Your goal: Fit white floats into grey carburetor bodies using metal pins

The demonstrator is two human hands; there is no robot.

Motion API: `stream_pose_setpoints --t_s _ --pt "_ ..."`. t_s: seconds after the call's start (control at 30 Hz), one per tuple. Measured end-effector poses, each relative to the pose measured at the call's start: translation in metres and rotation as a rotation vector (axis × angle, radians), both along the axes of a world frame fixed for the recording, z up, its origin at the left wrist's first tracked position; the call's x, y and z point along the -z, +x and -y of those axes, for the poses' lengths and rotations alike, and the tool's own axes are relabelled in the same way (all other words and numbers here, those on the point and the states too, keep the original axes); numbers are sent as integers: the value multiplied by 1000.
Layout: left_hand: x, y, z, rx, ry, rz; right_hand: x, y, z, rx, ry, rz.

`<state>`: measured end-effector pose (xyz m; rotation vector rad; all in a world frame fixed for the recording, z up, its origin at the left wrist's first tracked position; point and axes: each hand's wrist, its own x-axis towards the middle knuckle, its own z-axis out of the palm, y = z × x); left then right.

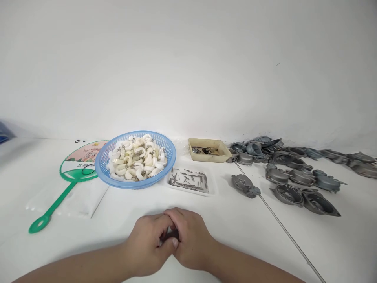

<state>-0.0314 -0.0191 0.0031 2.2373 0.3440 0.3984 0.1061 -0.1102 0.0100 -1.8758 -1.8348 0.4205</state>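
My left hand (147, 245) and my right hand (193, 241) rest together on the white table (235, 236) near its front edge. Their fingers are curled and pressed against each other. Something dark shows between them, but I cannot make out what it is. Beyond the hands lies a small clear tray of thin metal pins (188, 180). Left of it stands a blue plastic basket (107, 173) filled with white C-shaped plastic pieces (135, 157).
A green hand fan (73, 169) lies at the left on a clear plastic bag (76, 200). A beige tray (209, 150) sits at the back. Several grey cast metal housings (294, 177) spread over the right. A thin metal rod (279, 224) runs diagonally toward the front right.
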Motion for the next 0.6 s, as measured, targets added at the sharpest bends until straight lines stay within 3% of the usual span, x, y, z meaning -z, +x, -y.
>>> stream_pose_setpoints --t_s 0.6 --pt "-3 5 -5 -50 40 61 -3 3 -8 26 1 -3"
